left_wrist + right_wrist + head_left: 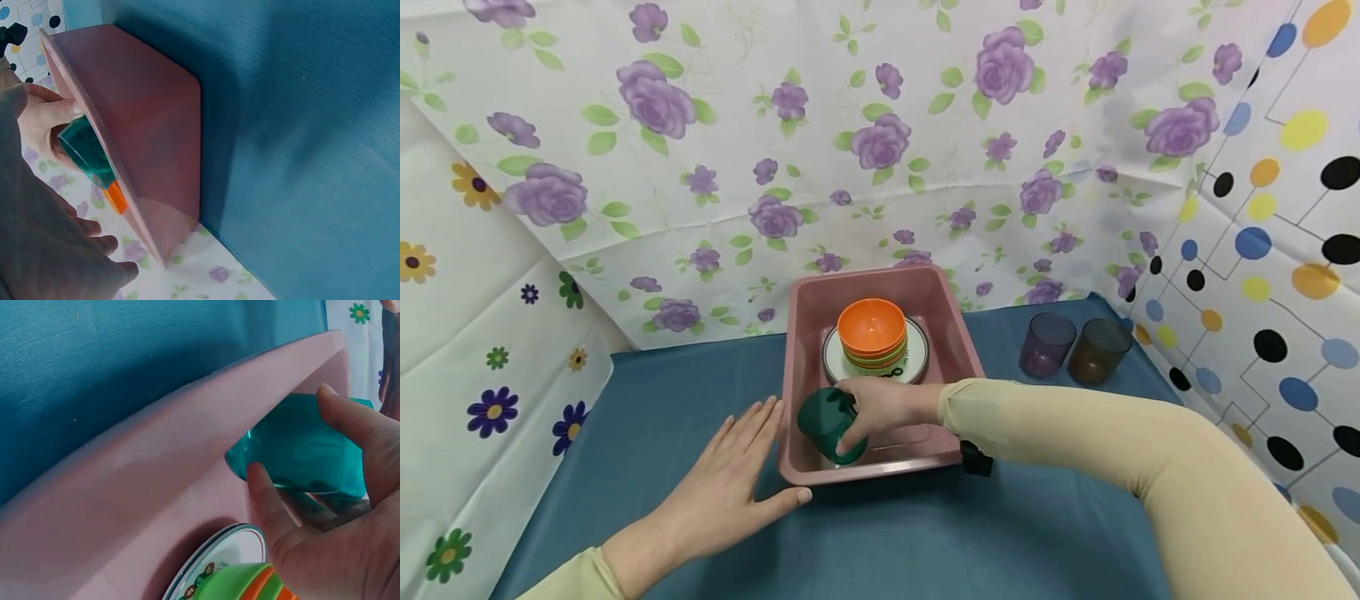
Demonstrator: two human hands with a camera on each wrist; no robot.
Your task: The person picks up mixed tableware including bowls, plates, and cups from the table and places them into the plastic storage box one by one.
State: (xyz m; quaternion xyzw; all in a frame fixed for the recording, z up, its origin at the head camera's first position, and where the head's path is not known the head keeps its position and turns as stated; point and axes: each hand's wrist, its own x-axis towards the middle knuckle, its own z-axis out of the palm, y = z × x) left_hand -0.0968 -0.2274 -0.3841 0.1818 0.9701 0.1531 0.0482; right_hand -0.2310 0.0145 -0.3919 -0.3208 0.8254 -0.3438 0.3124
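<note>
My right hand (876,408) grips a green translucent cup (824,419) inside the near left corner of a pink basin (887,471). In the right wrist view, thumb and fingers wrap the cup (300,447), which lies tilted close to the basin wall. My left hand (726,479) is spread with straight fingers, fingertips right at the basin's left rim. Behind the cup, a stack of orange and green bowls (872,327) stands on white plates (917,354) in the basin.
A purple cup (1047,345) and a brown cup (1099,351) stand side by side on the blue tablecloth (700,392), right of the basin. Flowered sheeting (820,125) hangs behind, and dotted sheeting (1262,275) closes off the right side.
</note>
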